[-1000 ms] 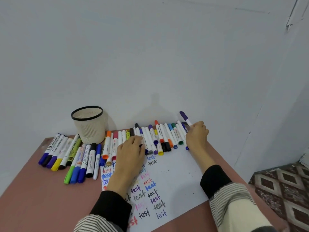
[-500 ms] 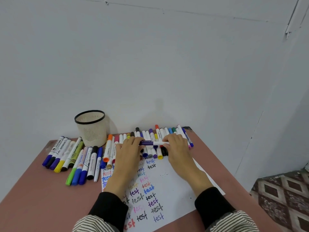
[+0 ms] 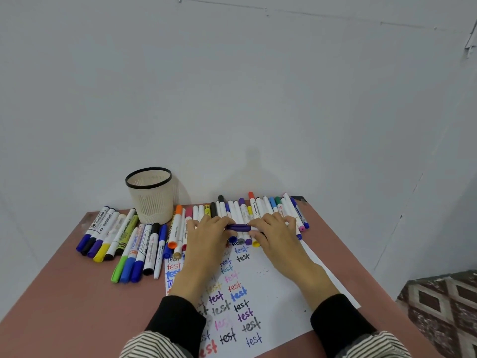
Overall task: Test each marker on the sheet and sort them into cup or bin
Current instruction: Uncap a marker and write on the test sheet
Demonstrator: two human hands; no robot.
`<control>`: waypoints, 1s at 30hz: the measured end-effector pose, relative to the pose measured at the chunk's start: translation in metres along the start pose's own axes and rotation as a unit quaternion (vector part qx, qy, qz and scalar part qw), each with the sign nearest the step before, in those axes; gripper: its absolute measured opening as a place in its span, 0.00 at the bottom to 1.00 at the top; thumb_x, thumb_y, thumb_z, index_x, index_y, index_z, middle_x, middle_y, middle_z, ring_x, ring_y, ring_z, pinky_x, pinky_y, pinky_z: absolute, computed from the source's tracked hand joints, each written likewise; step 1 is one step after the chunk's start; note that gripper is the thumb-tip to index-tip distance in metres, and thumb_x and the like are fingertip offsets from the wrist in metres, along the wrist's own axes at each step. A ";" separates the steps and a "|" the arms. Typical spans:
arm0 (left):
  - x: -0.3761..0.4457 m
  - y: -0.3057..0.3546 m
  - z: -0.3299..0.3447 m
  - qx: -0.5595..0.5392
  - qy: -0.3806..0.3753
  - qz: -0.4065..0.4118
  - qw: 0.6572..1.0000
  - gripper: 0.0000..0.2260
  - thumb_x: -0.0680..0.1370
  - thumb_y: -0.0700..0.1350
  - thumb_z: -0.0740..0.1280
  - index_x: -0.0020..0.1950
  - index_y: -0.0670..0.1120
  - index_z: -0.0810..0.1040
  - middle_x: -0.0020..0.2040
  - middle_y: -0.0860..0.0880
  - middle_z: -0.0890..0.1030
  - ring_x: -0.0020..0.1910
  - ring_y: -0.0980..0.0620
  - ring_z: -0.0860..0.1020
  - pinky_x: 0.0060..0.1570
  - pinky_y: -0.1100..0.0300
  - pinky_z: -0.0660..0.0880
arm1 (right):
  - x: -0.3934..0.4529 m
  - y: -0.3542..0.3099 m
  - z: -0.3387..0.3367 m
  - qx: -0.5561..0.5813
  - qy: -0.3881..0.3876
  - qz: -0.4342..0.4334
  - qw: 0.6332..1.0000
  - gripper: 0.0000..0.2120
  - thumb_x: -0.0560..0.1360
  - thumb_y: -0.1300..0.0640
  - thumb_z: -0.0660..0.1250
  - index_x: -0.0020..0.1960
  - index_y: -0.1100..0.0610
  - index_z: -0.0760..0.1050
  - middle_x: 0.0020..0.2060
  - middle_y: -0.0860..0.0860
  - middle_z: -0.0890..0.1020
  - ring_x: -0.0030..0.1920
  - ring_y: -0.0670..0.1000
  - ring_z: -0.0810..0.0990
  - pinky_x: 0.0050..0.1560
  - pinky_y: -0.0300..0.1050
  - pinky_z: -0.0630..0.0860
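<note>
**Clerk:** Since a second ago: right hand point(image 3: 277, 237) has left the far right end of the marker row point(image 3: 258, 210), where it held the purple marker point(image 3: 238, 227) tilted up, and has brought it to centre. Left hand point(image 3: 206, 235) has risen off the sheet point(image 3: 273, 285) to meet it.

**Checker:** Item location?

**Clerk:** Purple marker, one. Held between both hands, just above the near ends of the row and the far edge of the sheet. Long axis level, running left to right across the view. Dark purple portion toward the left hand; white barrel toward the right.

**Checker:** Hands?

**Clerk:** Both curled round it. Left fingers point(image 3: 219, 222) pinch the purple end, right fingers point(image 3: 260, 223) hold the barrel. Judged: a cap-pull is in hand; whether the cap has started to part, cannot tell.

**Checker:** Other stock?

**Clerk:** Cup point(image 3: 151, 195), mesh, black rim, upright at the back left of the tabletop point(image 3: 64, 293), nothing visible inside. Second marker group point(image 3: 124, 244) in front of it. Sheet carries many coloured "test" entries. No bin in view.

**Checker:** Hazards?

**Clerk:** Judged only. A sudden release of a tight cap could jerk the hands apart, knocking the row beneath them and rolling markers off the right edge. An exposed tip might streak fingers or blot existing entries. Tested and untested stock lie close; mixing is possible.
</note>
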State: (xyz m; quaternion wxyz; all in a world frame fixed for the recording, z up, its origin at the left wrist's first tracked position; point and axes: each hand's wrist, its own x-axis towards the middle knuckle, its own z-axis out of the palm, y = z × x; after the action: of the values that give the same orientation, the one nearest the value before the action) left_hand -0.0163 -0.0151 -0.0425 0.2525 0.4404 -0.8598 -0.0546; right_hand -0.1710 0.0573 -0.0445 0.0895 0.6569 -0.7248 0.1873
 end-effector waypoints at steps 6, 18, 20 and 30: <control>0.000 -0.001 0.000 -0.007 0.013 -0.006 1.000 0.11 0.82 0.51 0.60 0.63 0.55 0.76 0.58 0.56 0.79 0.58 0.54 0.70 0.63 0.54 0.58 | 0.000 -0.001 -0.001 0.010 -0.004 0.000 1.000 0.16 0.84 0.51 0.52 0.70 0.49 0.68 0.64 0.46 0.73 0.66 0.48 0.65 0.66 0.45 0.51; 0.000 -0.001 -0.003 0.006 0.026 -0.002 1.000 0.12 0.82 0.51 0.60 0.64 0.57 0.77 0.56 0.57 0.81 0.58 0.55 0.71 0.62 0.53 0.54 | -0.003 -0.005 -0.004 0.059 -0.030 -0.026 0.997 0.16 0.84 0.53 0.53 0.69 0.53 0.68 0.59 0.49 0.76 0.57 0.48 0.72 0.51 0.36 0.65; -0.001 -0.001 -0.004 0.016 0.032 0.009 0.999 0.12 0.82 0.51 0.60 0.64 0.58 0.77 0.56 0.57 0.81 0.57 0.55 0.71 0.60 0.54 0.54 | -0.005 -0.005 -0.005 0.050 -0.025 -0.026 0.998 0.17 0.84 0.51 0.52 0.70 0.52 0.68 0.58 0.48 0.77 0.54 0.46 0.74 0.46 0.35 0.64; -0.001 -0.005 -0.002 -0.008 0.103 0.057 0.993 0.07 0.77 0.45 0.70 0.52 0.54 0.84 0.45 0.54 0.85 0.44 0.54 0.71 0.56 0.47 0.61 | -0.008 -0.005 -0.014 -0.001 0.008 -0.033 0.999 0.16 0.84 0.46 0.49 0.68 0.45 0.68 0.40 0.44 0.77 0.37 0.46 0.73 0.32 0.41 0.62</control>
State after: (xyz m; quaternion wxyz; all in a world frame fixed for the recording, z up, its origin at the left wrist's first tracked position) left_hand -0.0114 -0.0171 -0.0430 0.3460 0.3919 -0.8525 -0.0009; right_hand -0.1668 0.0699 -0.0345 0.1021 0.6785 -0.7025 0.1889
